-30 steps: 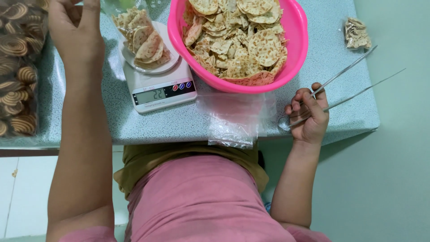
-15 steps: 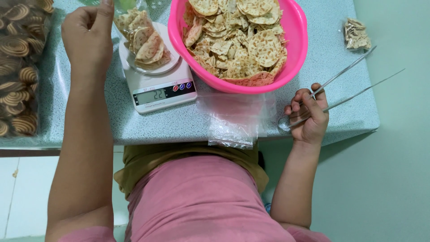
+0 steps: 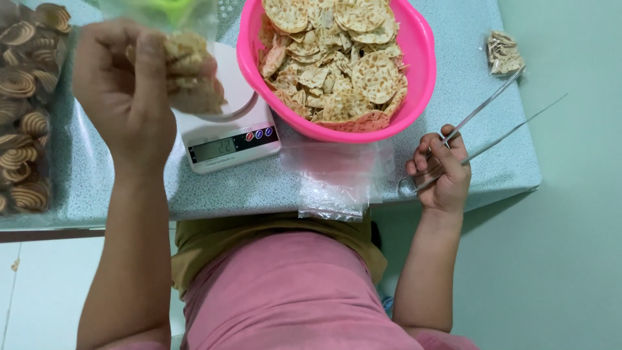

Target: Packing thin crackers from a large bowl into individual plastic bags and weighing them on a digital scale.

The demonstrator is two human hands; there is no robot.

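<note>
My left hand [image 3: 123,97] grips a clear plastic bag of crackers [image 3: 188,71], lifted just above the white kitchen scale [image 3: 227,133]. A pink bowl [image 3: 414,58] heaped with flat speckled crackers [image 3: 337,58] stands right of the scale. My right hand [image 3: 444,172] rests at the table's near edge, closed around long metal tongs [image 3: 492,120] that point up and to the right. Several empty clear bags [image 3: 337,178] lie flat in front of the bowl.
A large bag of brown spiral snacks [image 3: 26,110] fills the left side of the speckled blue table [image 3: 453,91]. One small sealed packet of crackers [image 3: 505,53] lies at the far right. The table's right edge drops to a pale green floor.
My left hand came down from the far left, took hold of the bag of crackers on the scale and lifted it. The right hand with the tongs stayed still.
</note>
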